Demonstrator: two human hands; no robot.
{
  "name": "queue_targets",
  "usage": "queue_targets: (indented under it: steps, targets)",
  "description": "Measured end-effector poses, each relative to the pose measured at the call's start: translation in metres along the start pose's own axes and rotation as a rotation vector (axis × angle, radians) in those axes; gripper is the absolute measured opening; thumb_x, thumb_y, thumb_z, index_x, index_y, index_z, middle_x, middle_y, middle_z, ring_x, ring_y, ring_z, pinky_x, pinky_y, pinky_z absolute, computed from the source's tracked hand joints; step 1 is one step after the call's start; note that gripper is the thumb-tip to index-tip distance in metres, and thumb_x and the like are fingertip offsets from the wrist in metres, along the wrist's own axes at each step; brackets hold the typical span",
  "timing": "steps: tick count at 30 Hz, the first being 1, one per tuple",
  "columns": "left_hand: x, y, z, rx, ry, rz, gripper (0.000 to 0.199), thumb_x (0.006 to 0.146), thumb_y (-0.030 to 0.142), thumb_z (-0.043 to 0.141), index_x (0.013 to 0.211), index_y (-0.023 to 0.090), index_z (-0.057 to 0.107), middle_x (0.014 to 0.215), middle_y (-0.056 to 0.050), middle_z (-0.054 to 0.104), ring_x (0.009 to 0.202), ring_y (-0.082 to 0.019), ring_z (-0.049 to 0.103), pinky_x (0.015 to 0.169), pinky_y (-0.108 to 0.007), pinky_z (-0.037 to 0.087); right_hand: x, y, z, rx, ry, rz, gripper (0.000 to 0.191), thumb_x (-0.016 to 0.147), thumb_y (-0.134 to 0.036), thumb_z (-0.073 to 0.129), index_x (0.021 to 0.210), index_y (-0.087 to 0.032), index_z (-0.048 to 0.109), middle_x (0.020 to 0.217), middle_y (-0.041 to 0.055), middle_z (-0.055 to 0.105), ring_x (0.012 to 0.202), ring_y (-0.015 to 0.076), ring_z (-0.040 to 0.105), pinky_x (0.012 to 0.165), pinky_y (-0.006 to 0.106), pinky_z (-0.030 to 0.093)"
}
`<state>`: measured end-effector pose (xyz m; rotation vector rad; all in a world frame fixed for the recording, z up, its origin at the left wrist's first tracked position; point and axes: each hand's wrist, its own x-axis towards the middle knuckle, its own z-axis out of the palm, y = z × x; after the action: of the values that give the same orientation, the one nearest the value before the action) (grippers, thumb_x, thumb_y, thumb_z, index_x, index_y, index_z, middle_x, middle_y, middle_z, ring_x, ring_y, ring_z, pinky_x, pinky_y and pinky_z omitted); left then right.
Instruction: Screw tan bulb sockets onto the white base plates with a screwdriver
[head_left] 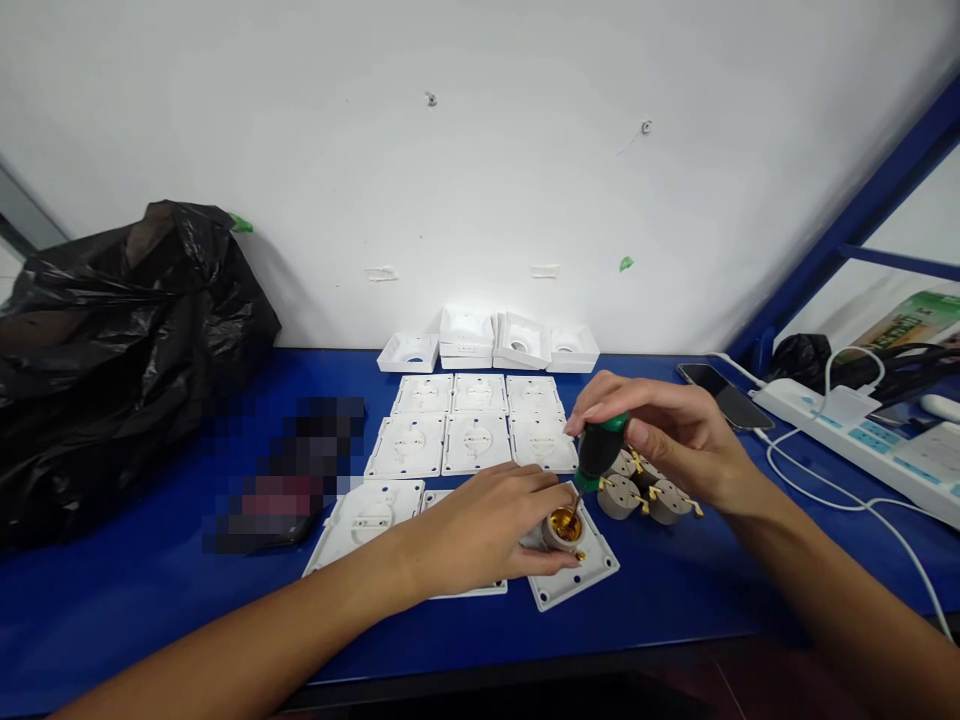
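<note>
My right hand [667,430] grips the green and black handle of a screwdriver [598,452], whose shaft points down into a round lamp socket [562,528] with a brass-coloured inside. The fingers of my left hand [487,530] are closed around the socket, which sits on a square white plate [592,570] near the table's front edge. A small brass piece [580,556] lies on that plate, right of the socket. Several grey round sockets [619,496] with brass tabs lie beside my right hand. White plates [409,446] lie in rows behind and beside my left hand.
Shallow white boxes [466,330] stand against the wall. A black plastic bag [127,350] fills the left side. At the right are a phone [724,396], a white power strip [862,440] and loose cables [892,510]. A blurred dark item [300,490] lies left on the blue table [600,632].
</note>
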<state>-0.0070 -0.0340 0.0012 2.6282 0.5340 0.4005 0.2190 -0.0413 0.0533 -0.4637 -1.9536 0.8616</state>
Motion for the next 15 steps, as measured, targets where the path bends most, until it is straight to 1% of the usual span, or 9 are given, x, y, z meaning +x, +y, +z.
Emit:
queue_targets:
  steps: [2, 5, 7, 9, 11, 13, 15]
  targets:
    - [0.0, -0.001, 0.001, -0.008, 0.005, -0.004, 0.029, 0.094, 0.047, 0.072, 0.106, 0.021, 0.064, 0.097, -0.003, 0.069, 0.086, -0.021, 0.067, 0.08, -0.033, 0.049, 0.0, 0.003, -0.006, 0.097, -0.058, 0.039, 0.023, 0.102, -0.023, 0.059, 0.118, -0.027, 0.074, 0.108, 0.0083, 0.076, 0.102, 0.0224, 0.07, 0.081, 0.043, 0.062]
    - [-0.001, -0.001, 0.002, -0.023, 0.001, -0.006, 0.031, 0.094, 0.045, 0.073, 0.112, 0.021, 0.064, 0.102, -0.004, 0.07, 0.092, -0.022, 0.068, 0.085, -0.034, 0.049, 0.0, 0.01, -0.014, 0.257, -0.129, 0.081, 0.021, 0.102, -0.023, 0.057, 0.115, -0.028, 0.073, 0.109, 0.0082, 0.074, 0.102, 0.0213, 0.07, 0.077, 0.039, 0.063]
    - [-0.001, -0.001, 0.003, -0.023, -0.007, -0.009, 0.032, 0.094, 0.045, 0.073, 0.114, 0.021, 0.064, 0.104, -0.005, 0.071, 0.094, -0.023, 0.068, 0.087, -0.036, 0.05, 0.0, 0.013, -0.017, 0.333, -0.179, 0.089, 0.022, 0.103, -0.023, 0.054, 0.116, -0.028, 0.072, 0.108, 0.0079, 0.074, 0.102, 0.0209, 0.07, 0.078, 0.04, 0.063]
    - [-0.001, -0.001, 0.003, -0.015, -0.006, -0.01, 0.033, 0.094, 0.046, 0.072, 0.114, 0.021, 0.064, 0.104, -0.005, 0.071, 0.094, -0.023, 0.068, 0.088, -0.036, 0.05, -0.001, 0.014, -0.019, 0.349, -0.202, 0.074, 0.022, 0.103, -0.024, 0.056, 0.116, -0.027, 0.072, 0.106, 0.008, 0.075, 0.102, 0.0216, 0.07, 0.08, 0.043, 0.063]
    - [-0.001, -0.001, 0.002, -0.01, 0.0, -0.006, 0.033, 0.095, 0.046, 0.072, 0.115, 0.021, 0.064, 0.103, -0.005, 0.07, 0.094, -0.023, 0.067, 0.087, -0.036, 0.049, 0.0, 0.015, -0.017, 0.32, -0.168, 0.055, 0.018, 0.099, -0.027, 0.064, 0.114, -0.027, 0.073, 0.107, 0.0081, 0.074, 0.1, 0.022, 0.07, 0.077, 0.042, 0.063]
    - [-0.001, -0.001, 0.002, -0.003, 0.004, -0.003, 0.033, 0.095, 0.047, 0.072, 0.115, 0.022, 0.063, 0.101, -0.004, 0.07, 0.092, -0.023, 0.067, 0.086, -0.035, 0.049, 0.001, 0.016, -0.015, 0.247, -0.075, 0.031, 0.017, 0.091, -0.027, 0.075, 0.108, -0.028, 0.076, 0.106, 0.0066, 0.072, 0.097, 0.0203, 0.069, 0.074, 0.037, 0.063]
    - [-0.001, -0.001, 0.002, 0.009, 0.0, -0.003, 0.032, 0.095, 0.047, 0.071, 0.113, 0.022, 0.063, 0.099, -0.004, 0.069, 0.091, -0.022, 0.066, 0.083, -0.034, 0.049, 0.001, 0.017, -0.013, 0.178, 0.011, 0.023, 0.019, 0.088, -0.023, 0.078, 0.106, -0.028, 0.078, 0.103, 0.0051, 0.07, 0.092, 0.0175, 0.067, 0.071, 0.033, 0.062]
